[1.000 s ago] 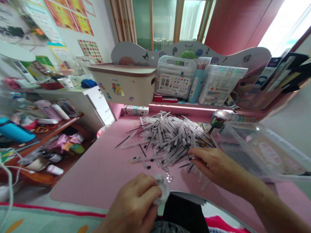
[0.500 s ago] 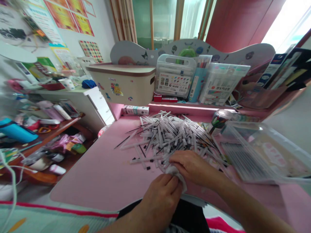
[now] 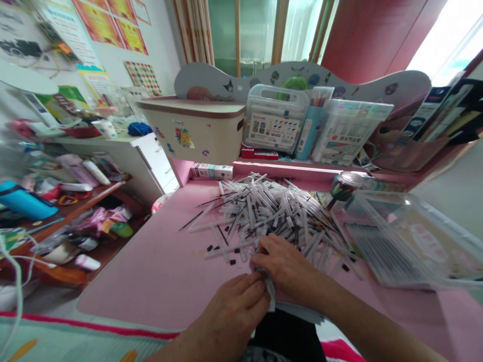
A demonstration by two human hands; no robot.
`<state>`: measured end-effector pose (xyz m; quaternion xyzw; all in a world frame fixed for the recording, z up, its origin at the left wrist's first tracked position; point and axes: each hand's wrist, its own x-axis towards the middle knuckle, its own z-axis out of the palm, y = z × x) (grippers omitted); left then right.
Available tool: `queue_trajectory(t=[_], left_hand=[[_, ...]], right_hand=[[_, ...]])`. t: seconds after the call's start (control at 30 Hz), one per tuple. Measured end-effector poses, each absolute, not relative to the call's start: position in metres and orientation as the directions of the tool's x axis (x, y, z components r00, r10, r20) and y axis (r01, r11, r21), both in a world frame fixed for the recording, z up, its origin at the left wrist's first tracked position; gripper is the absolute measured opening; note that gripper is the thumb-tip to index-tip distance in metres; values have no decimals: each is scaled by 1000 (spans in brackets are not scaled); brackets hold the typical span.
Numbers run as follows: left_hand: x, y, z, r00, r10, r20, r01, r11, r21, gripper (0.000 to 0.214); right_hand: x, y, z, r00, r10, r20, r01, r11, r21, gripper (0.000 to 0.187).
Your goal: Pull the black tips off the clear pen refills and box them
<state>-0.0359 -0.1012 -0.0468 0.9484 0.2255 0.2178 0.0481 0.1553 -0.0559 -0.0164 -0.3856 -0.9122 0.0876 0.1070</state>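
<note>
At the desk's near edge, my left hand (image 3: 236, 309) is closed on a crumpled white tissue (image 3: 270, 292). My right hand (image 3: 281, 262) meets it just above, fingers curled and pinched together. What the right fingers hold is hidden behind the hand. Just beyond both hands spreads a big heap of pen parts (image 3: 260, 203): whitish translucent tubes, thin black refills and small black caps. Several loose black caps (image 3: 233, 262) lie at the heap's near left side.
The pink desk (image 3: 151, 271) carries a clear plastic box (image 3: 449, 226) at right, with a row of grey sticks (image 3: 381, 251) beside it. A can (image 3: 345, 186) stands behind. Along the shelf are a lidded bin (image 3: 199, 130), marker cases (image 3: 275, 120) and a blue pencil tube (image 3: 307, 130).
Both hands have shifted slightly left, still together at the tissue. More of the tissue now hangs below the right hand. The heap looks unchanged.
</note>
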Motion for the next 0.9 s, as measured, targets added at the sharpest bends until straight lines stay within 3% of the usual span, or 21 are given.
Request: queue_trajectory(t=[0.3,0.57,0.77,0.9], left_hand=[[-52,-97,-36,767,497,407,506,-857,93,25],[-76,-105,-21,799,437,413,413,-898,151,26],[-104,-106,-22,710,548,442,529,-830,177,27],[-127,-93,-27,667,633,393,663,-745,73,21]], right_hand=[[162,-55,-32,-629,725,281,695,686,-213,13],[164,-57,-34,-627,714,311,686,695,-214,18],[167,-56,-36,-577,729,368,699,674,-239,13],[170,-55,-33,-502,752,427,722,636,-271,22]])
